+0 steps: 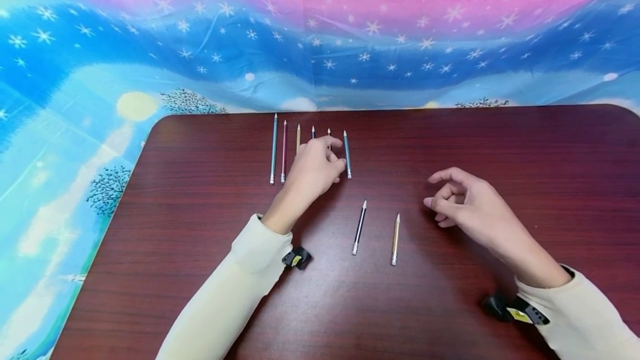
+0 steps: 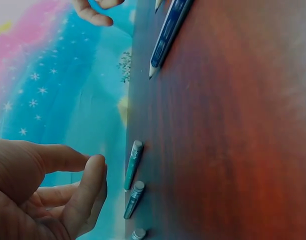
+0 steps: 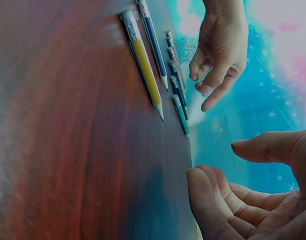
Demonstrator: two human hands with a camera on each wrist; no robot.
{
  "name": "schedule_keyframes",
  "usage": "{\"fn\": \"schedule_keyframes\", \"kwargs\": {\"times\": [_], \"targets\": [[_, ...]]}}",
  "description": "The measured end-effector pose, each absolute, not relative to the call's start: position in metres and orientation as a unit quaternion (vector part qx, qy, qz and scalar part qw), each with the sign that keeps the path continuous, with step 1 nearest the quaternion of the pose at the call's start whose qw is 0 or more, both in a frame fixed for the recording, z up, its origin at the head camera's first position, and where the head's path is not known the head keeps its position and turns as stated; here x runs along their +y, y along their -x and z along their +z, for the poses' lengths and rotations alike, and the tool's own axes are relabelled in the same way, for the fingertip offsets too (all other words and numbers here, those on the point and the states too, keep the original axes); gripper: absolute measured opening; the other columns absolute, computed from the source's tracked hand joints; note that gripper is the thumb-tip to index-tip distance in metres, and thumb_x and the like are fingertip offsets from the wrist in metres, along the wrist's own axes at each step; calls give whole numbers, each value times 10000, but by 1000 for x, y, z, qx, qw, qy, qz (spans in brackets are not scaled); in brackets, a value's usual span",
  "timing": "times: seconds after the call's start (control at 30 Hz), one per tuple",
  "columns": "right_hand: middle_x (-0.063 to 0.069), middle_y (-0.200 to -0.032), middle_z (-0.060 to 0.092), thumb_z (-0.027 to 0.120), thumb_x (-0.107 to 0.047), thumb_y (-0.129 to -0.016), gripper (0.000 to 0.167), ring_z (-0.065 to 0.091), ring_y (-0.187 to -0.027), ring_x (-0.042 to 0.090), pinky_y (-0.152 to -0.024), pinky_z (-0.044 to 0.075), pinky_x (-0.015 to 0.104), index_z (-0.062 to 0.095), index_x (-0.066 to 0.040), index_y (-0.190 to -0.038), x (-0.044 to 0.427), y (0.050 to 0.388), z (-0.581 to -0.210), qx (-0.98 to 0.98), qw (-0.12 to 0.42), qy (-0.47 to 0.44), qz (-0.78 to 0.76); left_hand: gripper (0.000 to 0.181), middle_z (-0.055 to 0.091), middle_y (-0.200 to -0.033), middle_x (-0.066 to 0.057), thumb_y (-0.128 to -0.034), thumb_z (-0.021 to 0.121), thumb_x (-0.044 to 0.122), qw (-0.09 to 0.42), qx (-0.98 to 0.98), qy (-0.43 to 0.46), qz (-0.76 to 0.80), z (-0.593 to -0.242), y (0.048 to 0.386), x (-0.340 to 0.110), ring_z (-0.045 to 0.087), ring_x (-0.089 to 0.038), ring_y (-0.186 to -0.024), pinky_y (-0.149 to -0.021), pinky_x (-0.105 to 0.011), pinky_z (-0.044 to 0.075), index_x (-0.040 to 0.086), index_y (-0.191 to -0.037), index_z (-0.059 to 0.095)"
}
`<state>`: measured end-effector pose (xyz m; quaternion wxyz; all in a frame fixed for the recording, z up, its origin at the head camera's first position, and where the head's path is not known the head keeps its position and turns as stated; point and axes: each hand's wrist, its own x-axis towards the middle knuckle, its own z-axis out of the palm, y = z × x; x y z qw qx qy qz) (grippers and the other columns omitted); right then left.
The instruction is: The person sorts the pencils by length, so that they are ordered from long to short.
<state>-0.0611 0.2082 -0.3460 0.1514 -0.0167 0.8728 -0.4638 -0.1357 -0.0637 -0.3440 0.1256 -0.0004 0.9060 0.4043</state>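
Observation:
Several pencils lie side by side near the table's far edge, with a teal pencil (image 1: 274, 149) and a red pencil (image 1: 284, 151) at the left end. A blue-green pencil (image 1: 347, 155) ends the row on the right. My left hand (image 1: 312, 166) hovers over the row, hiding parts of the middle pencils; its fingers are loosely bent and hold nothing. Nearer to me lie a dark blue pencil (image 1: 359, 228) and a yellow pencil (image 1: 395, 240), both with tips pointing away. Right of them, my right hand (image 1: 470, 203) is raised above the table, fingers relaxed, thumb and fingertips apart in the right wrist view.
The dark red wooden table (image 1: 425, 304) has rounded far corners. Behind it and along the left hangs a pink and blue cloth (image 1: 320, 32) with snowflakes and trees. Small black wrist cameras sit at both cream sleeves (image 1: 220, 293).

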Motion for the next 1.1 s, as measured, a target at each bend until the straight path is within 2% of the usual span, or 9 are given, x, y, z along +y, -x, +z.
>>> {"fn": "schedule_keyframes", "kwargs": {"times": [0.37, 0.6, 0.87, 1.1], "targets": [[111, -917, 687, 688, -90, -988, 385, 699, -741, 126, -676, 642, 293, 549, 11, -1332, 203, 50, -350, 869, 149, 23, -471, 288, 714, -767, 15, -979, 725, 145, 114, 891, -17, 440, -353, 100, -76, 684, -106, -561, -707, -256, 577, 74, -1258, 721], [118, -948, 675, 683, -78, -989, 370, 689, -745, 116, -677, 644, 299, 552, 14, -1322, 200, 44, -352, 860, 153, 17, -486, 277, 721, -785, 5, -956, 730, 138, 131, 872, -18, 470, -355, 79, -77, 712, -173, -606, -645, -259, 572, 71, -1225, 731], [117, -966, 679, 737, -106, -973, 404, 703, -759, 128, -671, 645, 295, 559, 7, -1318, 195, 36, -355, 855, 160, 6, -494, 296, 732, -832, 17, -915, 775, 153, 140, 863, -13, 484, -360, 61, -76, 671, -75, -643, -618, -240, 531, 80, -1200, 738], [134, -961, 675, 722, -73, -966, 379, 692, -763, 136, -671, 653, 313, 555, 31, -1290, 190, 31, -358, 831, 176, 0, -528, 326, 747, -877, 29, -892, 813, 164, 150, 860, -8, 488, -361, 50, -75, 670, -69, -679, -640, -250, 527, 101, -1202, 738]]}}
